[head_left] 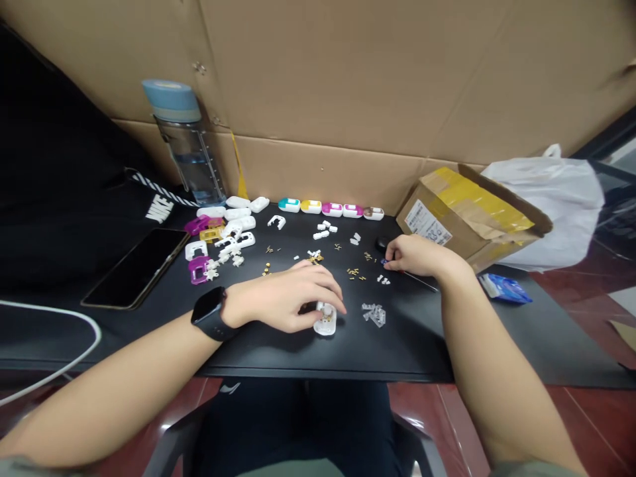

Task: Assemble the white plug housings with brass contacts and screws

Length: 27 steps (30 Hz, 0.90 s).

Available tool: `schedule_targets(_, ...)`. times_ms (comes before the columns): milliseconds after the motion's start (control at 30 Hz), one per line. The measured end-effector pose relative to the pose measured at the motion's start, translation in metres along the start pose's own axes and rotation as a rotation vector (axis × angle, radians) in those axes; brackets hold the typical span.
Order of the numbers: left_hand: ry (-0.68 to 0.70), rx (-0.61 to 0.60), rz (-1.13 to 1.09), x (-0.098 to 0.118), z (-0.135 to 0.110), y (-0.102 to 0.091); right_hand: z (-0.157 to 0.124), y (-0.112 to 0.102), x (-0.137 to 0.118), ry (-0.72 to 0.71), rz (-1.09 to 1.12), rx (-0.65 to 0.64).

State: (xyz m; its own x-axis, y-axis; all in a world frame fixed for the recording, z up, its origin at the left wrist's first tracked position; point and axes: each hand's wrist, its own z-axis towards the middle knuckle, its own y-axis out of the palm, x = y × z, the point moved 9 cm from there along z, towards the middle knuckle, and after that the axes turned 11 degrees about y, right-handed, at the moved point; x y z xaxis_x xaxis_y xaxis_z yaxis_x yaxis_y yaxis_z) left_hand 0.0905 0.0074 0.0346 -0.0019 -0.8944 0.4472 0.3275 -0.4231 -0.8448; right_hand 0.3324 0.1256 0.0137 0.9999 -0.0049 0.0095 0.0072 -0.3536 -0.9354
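My left hand curves over a small white plastic housing on the black table, gripping it between thumb and fingers. Inside the housing sit a pale round piece and tiny brass-coloured parts. My right hand is closed over the handle of a screwdriver, its thin metal shaft pointing right along the tabletop. Most of the handle is hidden under the fingers. Between the hands lie brass screws, small white pieces and a heap of clear plastic parts.
White shells and purple frames are piled at left, beside a phone and a water bottle. Coloured finished-looking cases line the back. A cardboard box and a blue packet lie right.
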Motion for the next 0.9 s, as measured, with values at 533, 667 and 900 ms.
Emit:
schedule_targets(533, -0.059, 0.062, 0.132, -0.023, -0.006, -0.002, -0.015, -0.028, -0.05, -0.337, 0.116, 0.483)
schedule_targets(667, -0.128, 0.106, 0.223, -0.031, -0.008, -0.006, 0.001, -0.013, -0.059, -0.349, 0.092, 0.499)
schedule_targets(900, -0.166, 0.132, 0.335, -0.036, -0.013, -0.013, 0.014, -0.009, -0.054, -0.372, 0.08, 0.461)
